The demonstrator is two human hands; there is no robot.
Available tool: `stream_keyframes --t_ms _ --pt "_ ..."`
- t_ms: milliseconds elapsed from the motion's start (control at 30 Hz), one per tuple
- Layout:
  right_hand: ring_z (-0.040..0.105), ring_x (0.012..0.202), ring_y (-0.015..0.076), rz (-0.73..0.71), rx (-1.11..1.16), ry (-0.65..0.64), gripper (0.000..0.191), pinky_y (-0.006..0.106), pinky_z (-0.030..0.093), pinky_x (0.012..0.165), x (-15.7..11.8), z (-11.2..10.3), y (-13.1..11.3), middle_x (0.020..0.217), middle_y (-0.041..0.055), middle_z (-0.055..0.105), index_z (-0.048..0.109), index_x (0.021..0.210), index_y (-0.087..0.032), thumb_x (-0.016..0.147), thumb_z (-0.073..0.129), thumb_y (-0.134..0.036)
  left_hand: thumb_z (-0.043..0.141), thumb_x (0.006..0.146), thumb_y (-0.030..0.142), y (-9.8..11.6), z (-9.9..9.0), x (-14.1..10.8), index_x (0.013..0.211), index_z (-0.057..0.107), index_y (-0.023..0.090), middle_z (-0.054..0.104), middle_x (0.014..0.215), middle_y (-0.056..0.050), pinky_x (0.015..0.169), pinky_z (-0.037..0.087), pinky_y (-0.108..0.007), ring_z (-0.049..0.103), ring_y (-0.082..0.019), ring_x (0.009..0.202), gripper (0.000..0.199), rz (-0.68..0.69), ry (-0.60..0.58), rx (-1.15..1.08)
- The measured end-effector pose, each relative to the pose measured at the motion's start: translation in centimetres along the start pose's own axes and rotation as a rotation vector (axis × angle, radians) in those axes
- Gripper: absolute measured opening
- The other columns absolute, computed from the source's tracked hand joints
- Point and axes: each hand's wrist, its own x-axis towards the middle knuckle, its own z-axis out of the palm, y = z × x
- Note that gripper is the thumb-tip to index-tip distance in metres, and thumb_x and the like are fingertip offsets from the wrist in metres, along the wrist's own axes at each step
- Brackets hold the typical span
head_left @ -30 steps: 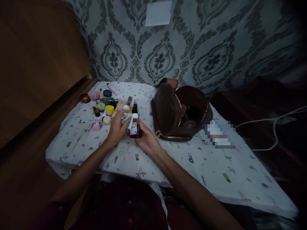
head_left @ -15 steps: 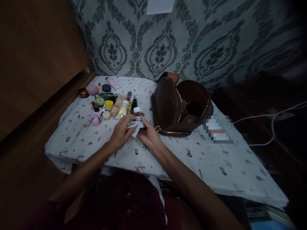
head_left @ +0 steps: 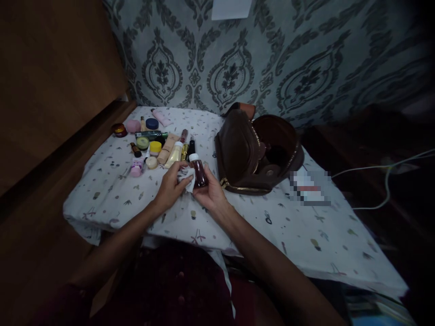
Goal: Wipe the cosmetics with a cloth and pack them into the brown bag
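The right hand's (head_left: 211,192) grip is clasping a smooth, dark-reddish, white-capped bottle (head_left: 200,174), which is leaning over the printed, cloth-covered surface (head_left: 244,240); the left hand (head_left: 171,184) is pinching a crumpled white cloth (head_left: 189,182) beside it; a smooth brown bag (head_left: 236,147) is gaping nearby.

The bottle (head_left: 199,173) has been turned in the right hand (head_left: 211,192): its printed label faced the camera a second ago, and now a plain dark red side does. It was upright then — now it leans, cap toward the left — and it has come nearer the brown bag (head_left: 238,149). The white cloth (head_left: 190,178) in the left hand (head_left: 171,185), across the front half a second ago, has slid to the bottle's left side. The cream-yellow tube (head_left: 174,156), mostly hidden a second ago, now shows.
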Motion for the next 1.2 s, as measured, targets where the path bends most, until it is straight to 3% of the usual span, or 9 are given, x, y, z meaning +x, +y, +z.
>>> stream_keyframes --t_ms 300,400,533,800,900,1000,1200 --pt "0.069 0.069 0.015 0.008 -0.007 -0.032 0.022 0.027 0.06 0.069 -0.2 0.2 0.0 0.073 -0.0009 0.074 0.071 0.084 -0.019 0.084 0.072 -0.04 0.063 0.087 0.03 1.1 0.1 -1.2 0.111 0.052 0.021 0.065 0.11 -0.005 0.092 0.048 -0.033 0.062 -0.02 0.105 0.027 -0.039 -0.055 0.002" --pt "0.068 0.065 0.0147 0.021 -0.029 -0.007 0.027 0.029 0.06 0.071 -0.2 0.3 0.0 0.07 -0.0015 0.073 0.07 0.08 -0.018 0.086 0.069 -0.045 0.063 0.088 0.03 1.0 0.6 -1.4 0.115 0.052 0.021 0.064 0.11 -0.005 0.091 0.049 -0.033 0.061 -0.021 0.105 0.031 0.02 -0.084 0.076" --pt "0.068 0.065 0.0118 -0.005 -0.063 -0.013 0.023 0.023 0.058 0.069 -0.2 0.4 0.5 0.075 -0.0018 0.075 0.071 0.082 -0.017 0.088 0.068 -0.04 0.061 0.089 0.027 0.5 1.1 -1.5 0.119 0.049 0.021 0.063 0.11 -0.007 0.089 0.051 -0.034 0.062 -0.02 0.102 0.033 0.101 -0.083 0.196" --pt "0.07 0.071 0.0148 0.095 -0.047 0.014 0.022 0.027 0.059 0.076 0.0 -0.1 0.1 0.081 0.001 0.077 0.073 0.094 -0.016 0.092 0.06 -0.035 0.06 0.073 0.003 0.8 0.3 -1.5 0.13 0.044 0.022 0.057 0.12 -0.008 0.088 0.053 -0.038 0.061 -0.025 0.109 0.062 0.071 -0.229 0.428" --pt "0.071 0.074 0.0152 0.105 -0.009 -0.003 0.026 0.029 0.059 0.078 0.0 0.0 -0.3 0.084 0.0022 0.078 0.071 0.1 -0.015 0.094 0.056 -0.035 0.056 0.073 -0.001 1.0 -0.6 -1.2 0.132 0.044 0.022 0.057 0.122 -0.008 0.092 0.051 -0.036 0.06 -0.023 0.111 0.064 0.128 -0.279 0.362" --pt "0.072 0.078 0.0154 0.119 0.019 -0.016 0.026 0.029 0.06 0.078 -0.1 0.3 -0.5 0.087 0.0037 0.078 0.07 0.1 -0.014 0.095 0.053 -0.033 0.058 0.079 0.006 1.2 -1.6 -0.7 0.128 0.047 0.021 0.06 0.118 -0.007 0.094 0.049 -0.035 0.06 -0.022 0.109 0.052 0.148 -0.279 0.211" --pt "0.07 0.067 0.0142 0.125 -0.021 -0.084 0.021 0.024 0.057 0.06 -0.2 0.8 -0.6 0.078 0.0007 0.077 0.07 0.091 -0.016 0.095 0.052 -0.027 0.071 0.08 0.029 1.3 -2.1 0.0 0.122 0.049 0.021 0.063 0.111 -0.005 0.092 0.046 -0.033 0.059 -0.021 0.104 0.048 -0.002 -0.199 -0.053"
